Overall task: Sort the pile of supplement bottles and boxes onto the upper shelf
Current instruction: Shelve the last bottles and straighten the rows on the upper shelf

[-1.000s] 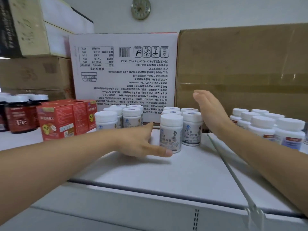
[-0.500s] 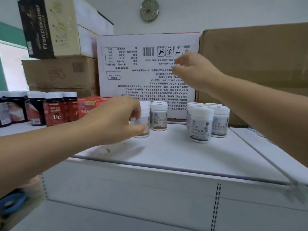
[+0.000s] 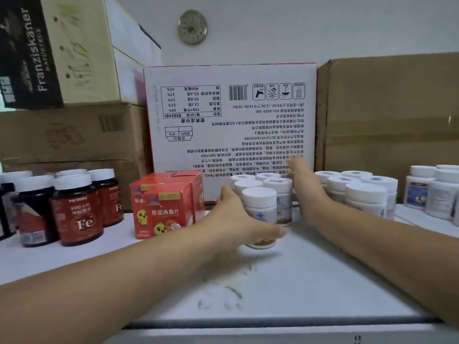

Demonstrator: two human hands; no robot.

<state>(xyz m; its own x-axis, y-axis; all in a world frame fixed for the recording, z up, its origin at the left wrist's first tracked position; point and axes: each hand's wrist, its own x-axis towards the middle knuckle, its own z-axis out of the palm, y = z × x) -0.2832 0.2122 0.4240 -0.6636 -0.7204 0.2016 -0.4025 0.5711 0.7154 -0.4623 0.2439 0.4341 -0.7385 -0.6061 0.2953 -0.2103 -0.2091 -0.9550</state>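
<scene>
White-capped bottle cluster standing upright on upper shelf, mid-scene, just near of white printed carton. Left hand bracketing cluster from left: thumb lying up along left side, fingers stretching fairly straight across lower front of nearest bottle, tips blurred. Right hand pressing flat against cluster's right side, fingers straight, together. Red boxes sitting just left; dark Fe bottles farther left. Second white bottle group standing right of right hand.
</scene>
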